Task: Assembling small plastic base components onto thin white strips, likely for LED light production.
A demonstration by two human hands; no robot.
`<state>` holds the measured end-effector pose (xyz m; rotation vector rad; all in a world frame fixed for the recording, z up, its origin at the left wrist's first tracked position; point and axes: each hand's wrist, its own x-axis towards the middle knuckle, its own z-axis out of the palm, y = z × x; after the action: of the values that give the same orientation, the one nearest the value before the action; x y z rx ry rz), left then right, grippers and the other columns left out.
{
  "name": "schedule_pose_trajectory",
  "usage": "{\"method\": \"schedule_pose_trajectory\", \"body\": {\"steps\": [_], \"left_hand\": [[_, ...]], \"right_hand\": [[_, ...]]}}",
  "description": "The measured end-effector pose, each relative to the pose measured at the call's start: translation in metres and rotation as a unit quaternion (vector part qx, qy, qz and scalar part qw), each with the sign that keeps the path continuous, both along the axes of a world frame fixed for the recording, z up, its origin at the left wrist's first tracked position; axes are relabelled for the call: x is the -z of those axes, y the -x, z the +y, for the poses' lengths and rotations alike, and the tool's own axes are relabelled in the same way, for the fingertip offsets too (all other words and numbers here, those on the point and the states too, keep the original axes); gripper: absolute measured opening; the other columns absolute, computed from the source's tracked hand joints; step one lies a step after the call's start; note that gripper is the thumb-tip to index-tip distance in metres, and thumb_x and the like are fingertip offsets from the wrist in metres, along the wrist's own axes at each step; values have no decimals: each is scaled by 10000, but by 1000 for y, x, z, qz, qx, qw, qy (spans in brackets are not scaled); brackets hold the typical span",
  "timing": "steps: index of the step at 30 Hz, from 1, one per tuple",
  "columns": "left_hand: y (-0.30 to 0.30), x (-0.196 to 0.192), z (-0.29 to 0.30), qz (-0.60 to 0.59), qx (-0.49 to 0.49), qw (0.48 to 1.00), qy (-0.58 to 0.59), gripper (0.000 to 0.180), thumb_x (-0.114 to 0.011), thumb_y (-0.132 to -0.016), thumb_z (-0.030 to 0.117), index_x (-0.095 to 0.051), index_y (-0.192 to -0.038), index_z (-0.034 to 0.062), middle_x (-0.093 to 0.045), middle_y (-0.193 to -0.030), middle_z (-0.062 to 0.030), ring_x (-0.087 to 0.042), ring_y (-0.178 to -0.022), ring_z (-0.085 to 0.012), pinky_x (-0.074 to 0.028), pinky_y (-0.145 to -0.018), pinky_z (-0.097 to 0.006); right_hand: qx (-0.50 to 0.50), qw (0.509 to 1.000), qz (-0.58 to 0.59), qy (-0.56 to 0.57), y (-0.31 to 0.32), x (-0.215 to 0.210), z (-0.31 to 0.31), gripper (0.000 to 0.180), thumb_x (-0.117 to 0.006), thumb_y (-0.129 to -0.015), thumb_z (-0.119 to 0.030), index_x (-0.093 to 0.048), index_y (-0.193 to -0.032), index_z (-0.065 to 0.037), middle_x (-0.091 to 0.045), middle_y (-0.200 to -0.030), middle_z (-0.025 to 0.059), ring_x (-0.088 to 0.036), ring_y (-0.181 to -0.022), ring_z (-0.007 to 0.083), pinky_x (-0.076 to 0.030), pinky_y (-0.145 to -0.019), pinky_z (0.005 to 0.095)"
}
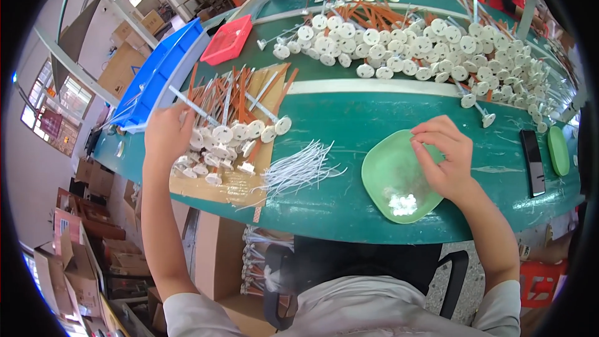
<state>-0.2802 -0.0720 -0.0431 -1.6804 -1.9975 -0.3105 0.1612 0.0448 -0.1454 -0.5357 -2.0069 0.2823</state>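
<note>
Left hand [165,132] pinches a thin white stick [193,107] above the pile of disc-footed rods [218,143] on cardboard; I judge it light, stiff, best held mid-shaft. Right hand [446,156], fingers curled together, touches the green dish [387,175] on the surface.

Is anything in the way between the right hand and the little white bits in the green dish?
Nothing visible. The right hand hovers over the green dish, and the small white pieces lie uncovered just below it, with only bare dish between them.
</note>
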Motion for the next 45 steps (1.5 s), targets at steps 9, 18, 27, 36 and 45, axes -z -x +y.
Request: {"method": "schedule_pose_trajectory", "body": {"steps": [9, 18, 27, 36, 45], "left_hand": [[-18, -7, -5, -77, -32, 996, 38, 261, -616, -926, 202, -673, -985, -46, -681, -968, -230, -644, -899, -413, -494, -778, -452], [-162, 65, -38, -104, 320, 938, -80, 404, -742, -740, 125, -629, -1104, -11, -649, -1141, -182, -593, -1054, -385, -451, -930, -476], [-253, 58, -44, -317, 432, 842, -57, 431, -733, -716, 119, -664, -1122, -8, -668, -1148, -189, -622, -1082, -384, -497, -920, -462], [-307, 15, -37, -297, 602, 716, 194, 907, -733, -793, 443, -270, -1530, 188, -497, -1367, -269, -555, -1171, -422, -440, -985, -488], [-311, 35, -33, -394, 735, 454, 314, 427, -726, -796, 218, -628, -1184, 68, -607, -882, -128, -603, -711, -319, -493, -606, -421]], "right_hand": [[-17, 999, 15, -46, 2, 4, 0, 124, -718, -711, 41, -686, -812, -25, -694, -879, 92, -635, -764, 257, -521, -656, 333], [-8, 996, 54, -72, -10, 5, 10, 97, -723, -720, 33, -673, -783, -22, -697, -876, 95, -650, -717, 235, -525, -608, 320], [-218, 941, -252, -58, -10, -26, -30, 125, -732, -761, -162, -671, -829, -76, -687, -866, 87, -688, -802, 256, -563, -656, 377], [-298, 899, -307, -97, 21, -65, -56, 187, -670, -790, -223, -646, -899, -72, -658, -936, 79, -653, -890, 274, -539, -693, 401], [-208, 921, -327, -41, -11, -90, -120, 235, -634, -823, -216, -635, -974, -37, -638, -1042, 123, -624, -937, 297, -525, -778, 402]]}}
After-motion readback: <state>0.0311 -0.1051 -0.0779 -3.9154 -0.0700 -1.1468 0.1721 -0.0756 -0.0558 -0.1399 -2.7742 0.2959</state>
